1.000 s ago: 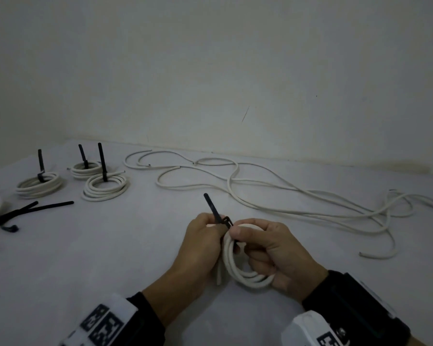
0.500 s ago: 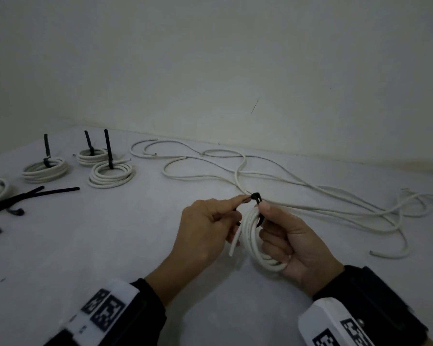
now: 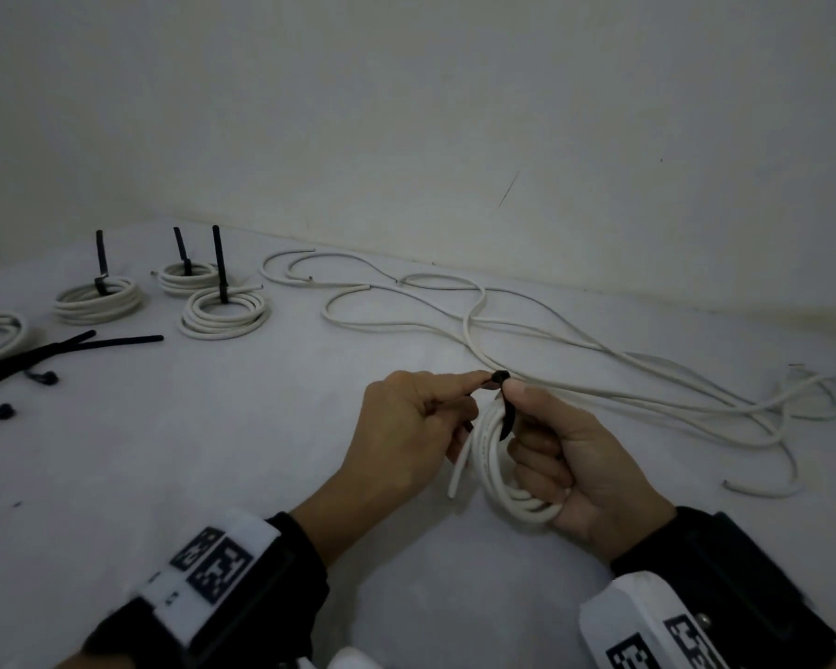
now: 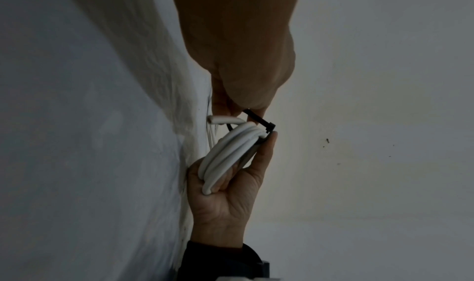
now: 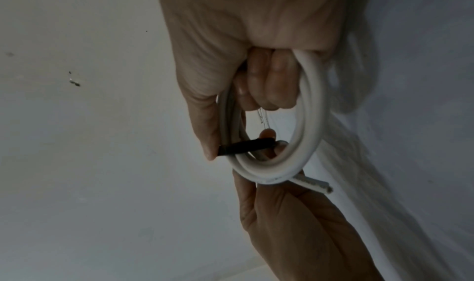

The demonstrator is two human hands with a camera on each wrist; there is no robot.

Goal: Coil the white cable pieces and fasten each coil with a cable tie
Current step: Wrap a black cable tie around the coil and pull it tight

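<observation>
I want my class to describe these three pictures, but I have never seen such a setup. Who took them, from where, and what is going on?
No machine here: a person wears three cameras. One sits on the head and looks down at both hands; one on each wrist looks along that hand. The right hand grips a coil of white cable. The left hand pinches the black cable tie looped round it. On the white table lie finished coils, spare ties and loose cable not yet coiled.
</observation>
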